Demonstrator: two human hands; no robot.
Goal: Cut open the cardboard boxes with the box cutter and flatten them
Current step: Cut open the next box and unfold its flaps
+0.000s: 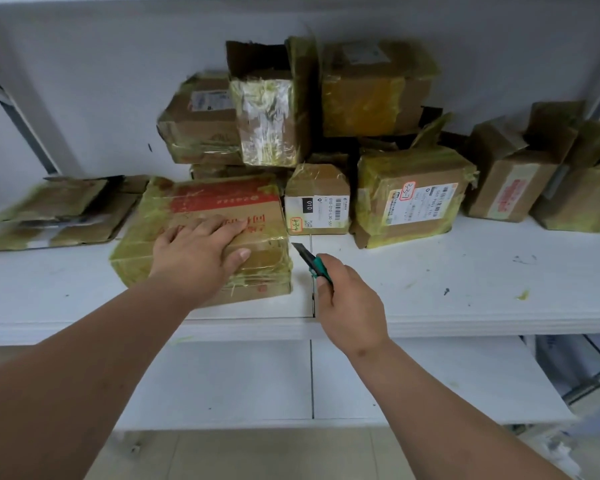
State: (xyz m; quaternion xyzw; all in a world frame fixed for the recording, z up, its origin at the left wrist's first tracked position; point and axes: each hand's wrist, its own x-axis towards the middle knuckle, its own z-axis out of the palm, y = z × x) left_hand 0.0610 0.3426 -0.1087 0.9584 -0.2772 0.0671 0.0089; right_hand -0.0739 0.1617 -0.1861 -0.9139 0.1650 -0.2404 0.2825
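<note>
Left hand (pixel 201 251) presses flat on the box (pixel 201 237); right hand (pixel 350 299) grips the cutter (pixel 312 263), ready to slit its right-edge tape.

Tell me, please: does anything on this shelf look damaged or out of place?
Yes. The top box in the pile leans sideways, its flap torn open. Small dark specks and a loose screw lie on the white shelf at the right.
</note>
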